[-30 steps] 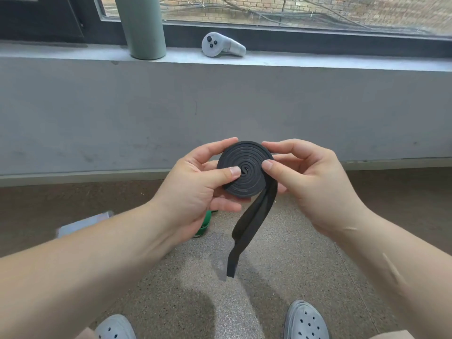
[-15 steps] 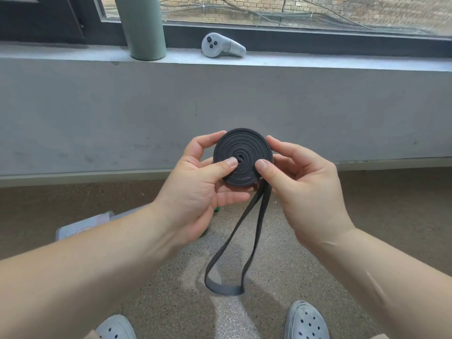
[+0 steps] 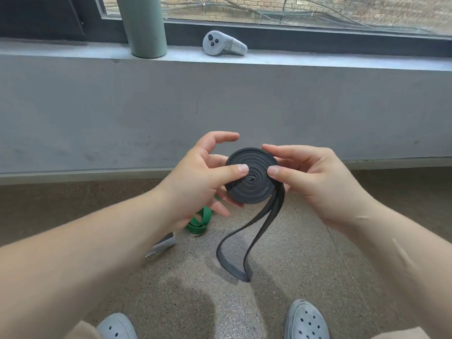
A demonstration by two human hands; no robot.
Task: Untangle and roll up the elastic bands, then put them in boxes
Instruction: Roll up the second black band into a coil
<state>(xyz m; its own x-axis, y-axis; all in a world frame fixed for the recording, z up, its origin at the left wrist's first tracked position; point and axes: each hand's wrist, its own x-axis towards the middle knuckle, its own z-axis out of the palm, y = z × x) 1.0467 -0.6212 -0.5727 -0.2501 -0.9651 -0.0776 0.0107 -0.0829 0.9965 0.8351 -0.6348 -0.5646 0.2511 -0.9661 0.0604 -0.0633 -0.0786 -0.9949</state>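
While mid-air — black band point(image 3: 254, 192) between fingers point(image 3: 287, 174)

You can read no text, label, brand, number or sign in this view. The controller point(image 3: 223, 44) at the upper centre of the frame shows buttons, but any marking on them is too small to resolve.

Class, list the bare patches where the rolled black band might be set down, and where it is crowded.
Bare: the sill right of the controller; the floor right of the hanging loop of the black band, up to the wall. Crowded: below the left hand, where the green band and a grey object lie.
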